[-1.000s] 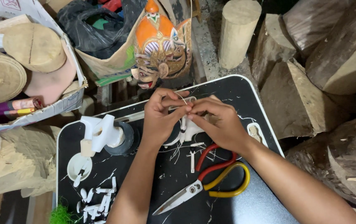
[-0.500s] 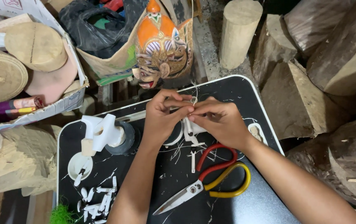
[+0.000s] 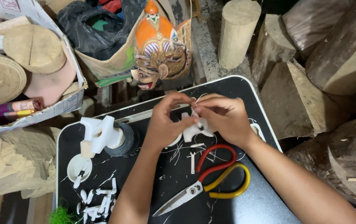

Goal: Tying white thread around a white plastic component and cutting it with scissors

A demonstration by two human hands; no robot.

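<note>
At the upper left stands a white cardboard box (image 3: 68, 103) with red print; a purple and orange tube package (image 3: 9, 110) lies inside it.

A black table (image 3: 269, 207) with a white rim stands on a gritty concrete floor (image 3: 209, 37). Rough wood logs (image 3: 310, 83) crowd its right edge.
</note>
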